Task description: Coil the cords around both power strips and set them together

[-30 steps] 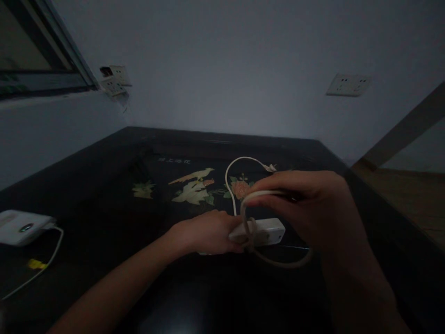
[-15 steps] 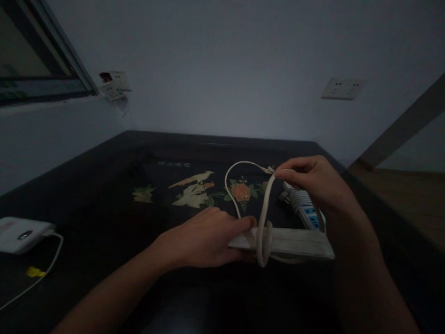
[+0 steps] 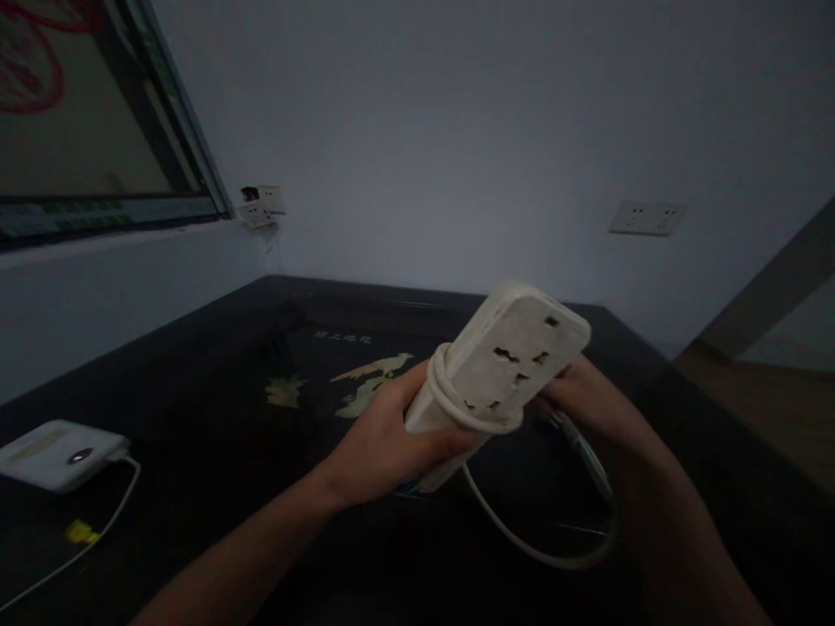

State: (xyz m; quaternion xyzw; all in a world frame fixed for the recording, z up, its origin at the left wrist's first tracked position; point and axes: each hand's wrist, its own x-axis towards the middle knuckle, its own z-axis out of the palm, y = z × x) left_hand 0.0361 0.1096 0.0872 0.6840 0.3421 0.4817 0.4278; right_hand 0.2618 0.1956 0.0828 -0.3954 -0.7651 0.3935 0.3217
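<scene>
A white power strip (image 3: 522, 356) is tilted up over the dark table, its socket face toward me. My left hand (image 3: 397, 435) grips its lower part, thumb across the near side. A white cord (image 3: 444, 391) is wound around the strip just beyond that thumb. A loose loop of the cord hangs below and curves right toward my right wrist. Behind the strip's right edge is my right hand (image 3: 580, 391), fingers curled and partly hidden, closed on the cord at the back of the strip.
A second, bundled power strip (image 3: 591, 465) lies partly hidden behind my right wrist. To the left sit a white box-shaped device (image 3: 58, 456) with a thin cable and a yellow tag (image 3: 82, 532). Wall sockets (image 3: 645, 217) and a window (image 3: 97, 113) border the dark table (image 3: 313, 296).
The strip has turned from lying sideways to pointing up and away, showing its sockets. My right hand has moved down from above the strip to behind it, bringing the cord around.
</scene>
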